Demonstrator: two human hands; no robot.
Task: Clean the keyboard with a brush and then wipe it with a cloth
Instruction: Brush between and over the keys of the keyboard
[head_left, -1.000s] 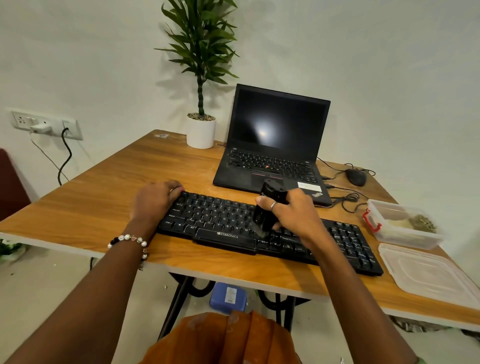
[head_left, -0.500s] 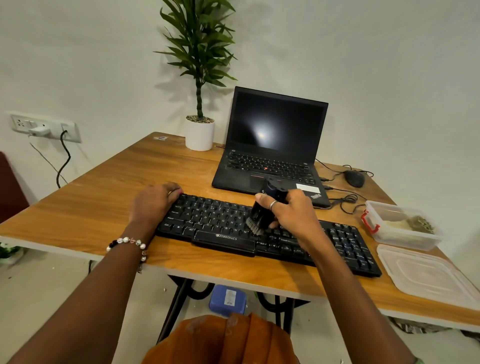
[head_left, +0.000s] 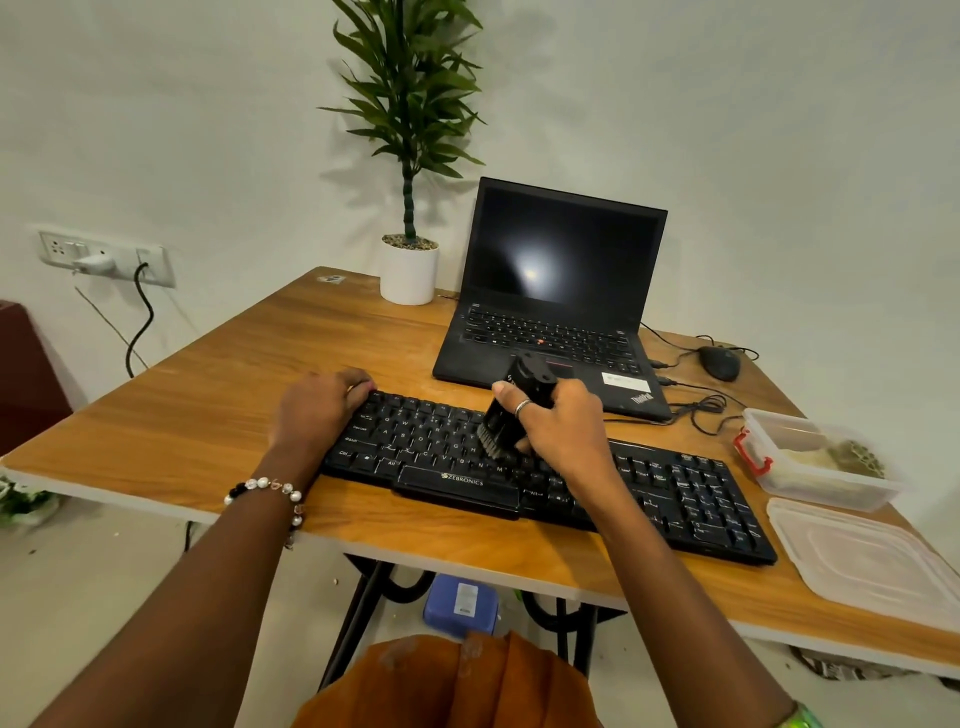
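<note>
Overhead: wood-grain laminate table with a pale edge band on black metal legs, set against a plain off-white wall; grey floor below. Black matte ThinkPad laptop, lid up, screen dark with one glare spot. Black full-size Zebronics keyboard lies flat near the front edge, just in front of the laptop, long axis slanting right. Clear plastic lid, rounded rectangle, right front corner; behind it a clear plastic box with a red latch. Potted plant, glossy green leaves, smooth white cylindrical pot. Left hand grips the keyboard's upper left corner, fingers curled over its edge. Right hand, ring on one finger, is wrapped around a black brush, tilted, bristles on the mid-row keys. Black mouse, corded, beside the laptop. Beaded bracelet on left wrist.
</note>
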